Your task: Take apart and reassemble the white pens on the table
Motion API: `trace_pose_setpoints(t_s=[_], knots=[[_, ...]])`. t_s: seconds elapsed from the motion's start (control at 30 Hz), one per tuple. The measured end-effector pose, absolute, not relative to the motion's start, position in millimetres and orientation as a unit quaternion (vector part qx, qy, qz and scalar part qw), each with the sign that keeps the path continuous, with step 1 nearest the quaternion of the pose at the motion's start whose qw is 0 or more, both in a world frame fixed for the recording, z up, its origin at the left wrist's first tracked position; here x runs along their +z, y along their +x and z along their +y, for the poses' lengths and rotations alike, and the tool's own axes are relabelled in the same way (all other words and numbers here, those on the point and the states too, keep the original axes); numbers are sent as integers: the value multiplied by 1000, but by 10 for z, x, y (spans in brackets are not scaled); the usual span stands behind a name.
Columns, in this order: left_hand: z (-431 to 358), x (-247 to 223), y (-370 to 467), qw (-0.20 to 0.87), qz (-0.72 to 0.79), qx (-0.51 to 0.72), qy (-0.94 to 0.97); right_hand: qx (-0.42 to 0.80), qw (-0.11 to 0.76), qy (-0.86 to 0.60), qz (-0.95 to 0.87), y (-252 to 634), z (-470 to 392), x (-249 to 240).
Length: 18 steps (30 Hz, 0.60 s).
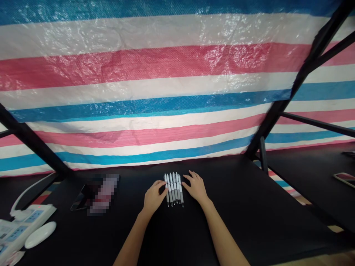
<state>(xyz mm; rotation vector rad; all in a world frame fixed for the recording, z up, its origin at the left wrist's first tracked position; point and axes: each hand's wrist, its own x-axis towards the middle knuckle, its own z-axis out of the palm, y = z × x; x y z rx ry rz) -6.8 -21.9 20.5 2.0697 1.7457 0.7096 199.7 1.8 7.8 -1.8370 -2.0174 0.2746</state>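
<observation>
Several white and grey pens [173, 189] lie side by side in a row on the black table, their tips toward me. My left hand [153, 196] rests at the row's left side, thumb and forefinger apart and at the leftmost pen. On the other side, my right hand [196, 186] has its fingers spread, with the thumb and a fingertip close by the rightmost pen. Whether those fingertips touch the pen I cannot tell. Neither hand grips a pen.
A dark phone-like device [83, 195] lies left on the table [177, 236], partly under a blurred patch. Farther left are a white power strip [30, 218] and a white oval object [40, 235]. Black frame bars [277, 111] and a striped sheet [155, 107] stand behind.
</observation>
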Motion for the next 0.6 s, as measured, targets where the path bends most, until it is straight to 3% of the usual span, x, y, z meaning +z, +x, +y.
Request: trace_pose_setpoints(t_s=[0.6], knots=[[-220,194,-62,163,610,260,731,97,203,-656,-721,2000,25,60]])
